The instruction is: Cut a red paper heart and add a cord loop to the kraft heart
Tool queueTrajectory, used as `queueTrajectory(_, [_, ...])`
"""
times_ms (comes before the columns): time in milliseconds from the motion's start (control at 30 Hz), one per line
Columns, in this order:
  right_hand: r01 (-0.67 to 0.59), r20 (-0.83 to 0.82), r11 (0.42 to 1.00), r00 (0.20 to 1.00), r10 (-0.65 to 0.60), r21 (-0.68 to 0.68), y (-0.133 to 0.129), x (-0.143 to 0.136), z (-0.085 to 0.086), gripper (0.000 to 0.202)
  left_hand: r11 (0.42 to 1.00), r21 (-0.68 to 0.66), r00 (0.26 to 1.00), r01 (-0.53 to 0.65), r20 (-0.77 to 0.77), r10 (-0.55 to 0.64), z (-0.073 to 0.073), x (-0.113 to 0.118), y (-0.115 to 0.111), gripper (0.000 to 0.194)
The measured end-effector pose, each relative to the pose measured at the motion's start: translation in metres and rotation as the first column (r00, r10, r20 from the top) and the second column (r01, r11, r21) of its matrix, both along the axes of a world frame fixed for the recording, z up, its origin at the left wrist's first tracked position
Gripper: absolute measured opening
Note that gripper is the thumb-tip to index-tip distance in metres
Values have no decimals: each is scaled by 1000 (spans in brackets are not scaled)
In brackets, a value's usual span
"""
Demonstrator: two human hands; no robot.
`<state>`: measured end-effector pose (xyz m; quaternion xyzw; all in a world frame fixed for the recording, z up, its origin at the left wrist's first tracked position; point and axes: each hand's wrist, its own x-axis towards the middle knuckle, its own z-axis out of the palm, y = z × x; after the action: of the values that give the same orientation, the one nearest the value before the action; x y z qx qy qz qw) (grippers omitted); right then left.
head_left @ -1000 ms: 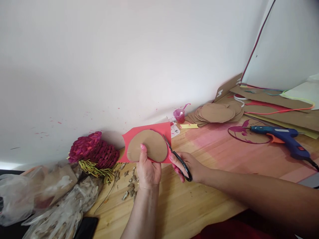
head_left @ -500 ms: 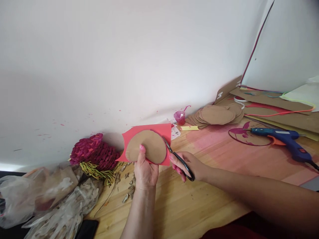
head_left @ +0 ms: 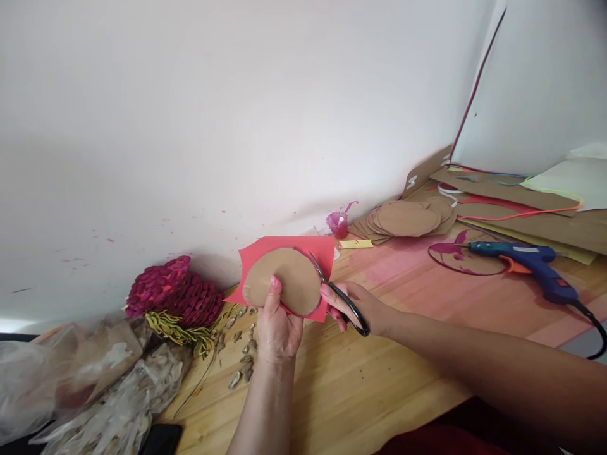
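Observation:
An oval cardboard piece (head_left: 289,275) lies flat against a larger sheet of red paper (head_left: 313,243). My left hand (head_left: 277,319) grips both from below, thumb on the cardboard and the other fingers hidden behind the paper. In my right hand (head_left: 353,306) are black-handled scissors (head_left: 340,292), their blades lying over the red paper at the oval's right edge. Both pieces are held above the wooden table (head_left: 332,392).
A glue gun (head_left: 535,259) and a stack of cardboard ovals (head_left: 408,218) are on the right, with a pink paint cup (head_left: 337,222) behind. Magenta craft pieces (head_left: 161,284), plastic bags (head_left: 114,385) and a dark phone-like object (head_left: 161,438) are on the left.
The red paper and oval have tilted slightly, their right side dipping lower. The scissors' blades are still by the oval's right edge. The whole view has shifted a little.

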<state>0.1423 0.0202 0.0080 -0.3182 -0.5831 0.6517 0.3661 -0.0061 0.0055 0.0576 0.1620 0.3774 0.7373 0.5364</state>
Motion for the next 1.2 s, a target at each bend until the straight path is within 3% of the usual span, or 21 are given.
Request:
queueTrajectory(233, [10,8,1000,1000,-10,14,2,-1,-9,45,998,1,998,66,14,-66,-1,-6,1,32])
queueTrajectory(700, [62,37,998,997,-61,-26,-1,-1,-7,45,1000,-8,1000,-2,23,2,1,-3,0,33])
queueTrajectory(1033, [86,99,989,992,-74,-122,-1,1,6,51,1000,-10,1000,-8,16,8,-1,-10,3,30])
queueTrajectory(1200, [40,79,998,996,-36,-55,2,5,2,47,1000,-28,1000,-12,6,12,-1,-9,3,30])
